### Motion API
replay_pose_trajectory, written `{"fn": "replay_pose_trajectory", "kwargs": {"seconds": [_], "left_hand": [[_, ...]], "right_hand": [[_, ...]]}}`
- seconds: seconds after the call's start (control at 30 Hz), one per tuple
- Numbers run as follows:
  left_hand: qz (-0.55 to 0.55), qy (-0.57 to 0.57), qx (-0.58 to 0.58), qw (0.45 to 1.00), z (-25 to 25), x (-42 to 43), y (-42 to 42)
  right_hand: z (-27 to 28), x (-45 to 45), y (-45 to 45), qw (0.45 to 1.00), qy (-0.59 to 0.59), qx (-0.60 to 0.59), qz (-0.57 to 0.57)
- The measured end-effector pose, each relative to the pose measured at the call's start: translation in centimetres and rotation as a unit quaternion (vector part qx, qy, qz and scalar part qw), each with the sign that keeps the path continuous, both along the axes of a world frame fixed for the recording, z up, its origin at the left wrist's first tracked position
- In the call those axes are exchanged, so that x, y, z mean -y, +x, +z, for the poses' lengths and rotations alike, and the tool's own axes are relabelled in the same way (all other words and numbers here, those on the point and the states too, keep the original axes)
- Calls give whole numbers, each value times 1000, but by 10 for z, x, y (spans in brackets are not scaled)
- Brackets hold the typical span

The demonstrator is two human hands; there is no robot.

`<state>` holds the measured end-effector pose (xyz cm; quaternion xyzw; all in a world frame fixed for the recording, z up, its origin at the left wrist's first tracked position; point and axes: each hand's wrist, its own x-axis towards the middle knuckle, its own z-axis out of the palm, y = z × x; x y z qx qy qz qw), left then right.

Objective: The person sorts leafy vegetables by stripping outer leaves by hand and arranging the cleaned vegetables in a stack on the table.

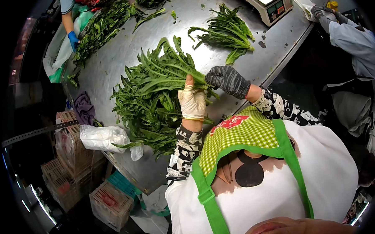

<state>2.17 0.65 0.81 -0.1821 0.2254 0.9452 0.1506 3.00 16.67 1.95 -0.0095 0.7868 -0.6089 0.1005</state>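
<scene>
Clasping the leafy bunch (162,74) over the heap of greens (143,112) on the counter (115,63), the left hand (192,103) shares it with the right hand (230,81), whose fingers appear curled around its stems (200,78), so an uneven pull could snap stalks.

Count: scale (280,7), one; table (272,50), one; purple cloth (84,108), one; checked apron (247,137), one. Wearer's hands, two: left hand (192,103), right hand (228,81). Leafy greens (147,112) (overlapping) uncountable.
</scene>
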Motion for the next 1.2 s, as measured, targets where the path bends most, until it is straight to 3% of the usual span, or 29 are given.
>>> {"fn": "replay_pose_trajectory", "kwargs": {"seconds": [0.17, 0.2, 0.27, 0.33, 0.43, 0.5, 0.57, 0.6, 0.7, 0.8, 0.83, 0.93, 1.0, 1.1, 1.2], "left_hand": [[-32, -41, 30, 998, -1, 1, -4], [-34, -59, 22, 997, -4, -1, 0], [-24, -86, 13, 996, -4, -9, 6], [3, -90, 15, 996, -2, -12, 8], [49, -74, 0, 996, -4, -12, 6], [81, -67, -32, 994, -1, -4, -2], [85, -69, -37, 993, 0, 3, -3], [84, -81, -31, 993, -3, 4, -3], [84, -118, -60, 988, 8, -7, 0], [-7, -260, -59, 964, -21, -15, 9], [-30, -267, -86, 959, -16, -24, 18], [-97, -273, -160, 944, -32, -35, 34], [-201, -391, -192, 878, -34, -33, 35], [-155, -373, -319, 857, -15, -37, 31], [-158, -336, -258, 892, 1, -39, 31]], "right_hand": [[-22, -2, 2, 993, -15, -118, -15], [-46, -9, 0, 948, 157, -277, 10], [-68, -17, -1, 985, 67, -158, 10], [-65, -17, -1, 990, -105, 73, -55], [-64, -21, -3, 856, -286, 357, -241], [-61, -30, 1, 957, -32, 279, -66], [-54, -37, 10, 952, 225, 171, 120], [-33, -31, 16, 943, 274, 147, 121], [-7, -18, 17, 991, 131, -10, -13], [33, -6, 7, 1000, -17, -10, 7], [38, -5, 5, 993, 80, -87, 28], [27, 17, 6, 973, 229, -15, -9], [18, 11, 7, 991, 123, -19, -42], [9, 6, 6, 992, -12, -52, -118], [0, -24, -13, 976, 25, -156, -150]]}}
